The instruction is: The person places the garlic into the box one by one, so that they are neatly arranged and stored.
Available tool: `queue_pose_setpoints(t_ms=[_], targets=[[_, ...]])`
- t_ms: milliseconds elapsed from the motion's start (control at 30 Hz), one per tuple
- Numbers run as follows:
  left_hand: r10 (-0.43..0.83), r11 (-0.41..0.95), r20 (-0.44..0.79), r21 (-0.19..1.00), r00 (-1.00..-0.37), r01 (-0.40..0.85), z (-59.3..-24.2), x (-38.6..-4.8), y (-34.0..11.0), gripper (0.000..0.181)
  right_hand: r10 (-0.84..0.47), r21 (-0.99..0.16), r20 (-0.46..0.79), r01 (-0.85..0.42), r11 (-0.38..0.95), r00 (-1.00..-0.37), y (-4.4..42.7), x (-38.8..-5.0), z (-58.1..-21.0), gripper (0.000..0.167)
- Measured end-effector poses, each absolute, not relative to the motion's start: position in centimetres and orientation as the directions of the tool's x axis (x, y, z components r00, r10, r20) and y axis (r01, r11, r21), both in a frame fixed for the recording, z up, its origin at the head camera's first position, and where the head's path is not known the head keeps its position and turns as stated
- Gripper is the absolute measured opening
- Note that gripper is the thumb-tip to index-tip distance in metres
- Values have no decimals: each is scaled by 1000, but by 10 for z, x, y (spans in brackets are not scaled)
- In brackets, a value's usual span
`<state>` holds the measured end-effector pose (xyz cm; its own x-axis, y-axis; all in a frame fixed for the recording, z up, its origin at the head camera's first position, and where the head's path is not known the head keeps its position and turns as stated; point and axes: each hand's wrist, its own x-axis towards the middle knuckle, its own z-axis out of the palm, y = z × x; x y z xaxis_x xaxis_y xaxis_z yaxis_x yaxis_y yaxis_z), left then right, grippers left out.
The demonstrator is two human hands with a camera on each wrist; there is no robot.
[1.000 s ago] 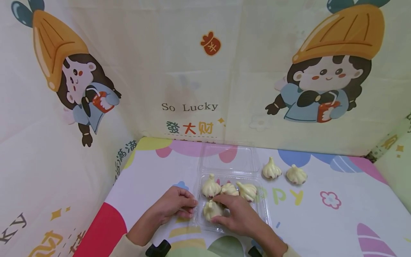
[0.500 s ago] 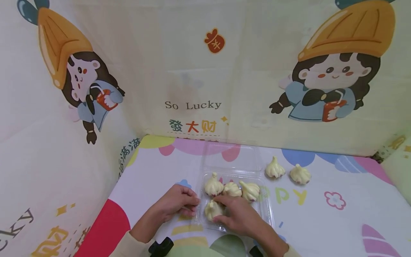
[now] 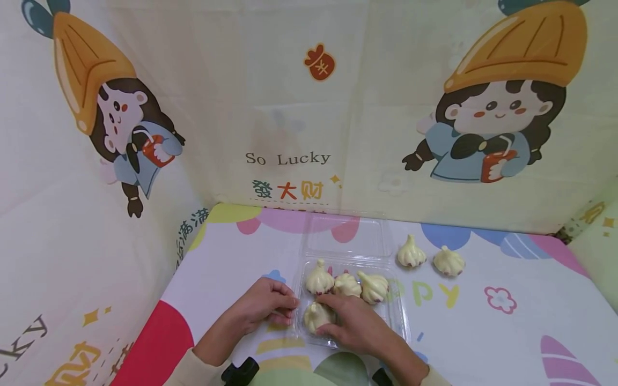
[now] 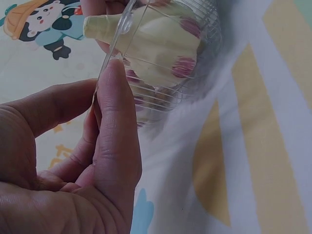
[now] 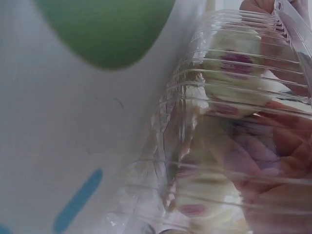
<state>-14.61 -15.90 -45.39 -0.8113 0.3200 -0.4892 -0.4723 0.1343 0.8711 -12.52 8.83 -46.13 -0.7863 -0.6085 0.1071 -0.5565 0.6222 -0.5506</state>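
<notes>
A clear plastic clamshell box (image 3: pixel 397 321) lies with its lid (image 3: pixel 347 236) folded back. My left hand (image 3: pixel 263 308) pinches the box's left rim between thumb and fingers, plainly seen in the left wrist view. Inside the front left of the box, my right hand (image 3: pixel 359 323) holds a garlic bulb (image 3: pixel 316 317) by thumb and fingertips. Behind it sit a left garlic bulb (image 3: pixel 319 279), a middle bulb (image 3: pixel 346 285) and a right bulb (image 3: pixel 374 288) in a row. The right wrist view looks through the ribbed box wall (image 5: pixel 195 78) at the right hand and bulbs.
Two loose garlic bulbs, a nearer-to-box one (image 3: pixel 411 252) and one farther right (image 3: pixel 449 261), stand on the patterned tablecloth (image 3: pixel 463 332). A printed cloth backdrop (image 3: pixel 367 134) rises behind the table. Black objects (image 3: pixel 240 371) show at the bottom edge.
The held bulb has shifted slightly left toward the box's left wall with my right hand. My left hand keeps its pinch on the rim. The head view has moved a little.
</notes>
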Motion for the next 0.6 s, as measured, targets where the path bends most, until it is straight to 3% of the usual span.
queue_pose_setpoints(t_ms=[367, 600], targets=[[318, 145, -487, 873, -813, -466, -454, -146, -159, 10, -590, -560, 136, -553, 617, -796, 91, -124, -461, 54], [320, 141, -488, 872, -812, -468, -453, -146, -159, 9, -580, -544, 255, -611, 576, -774, 95, -122, -457, 36]])
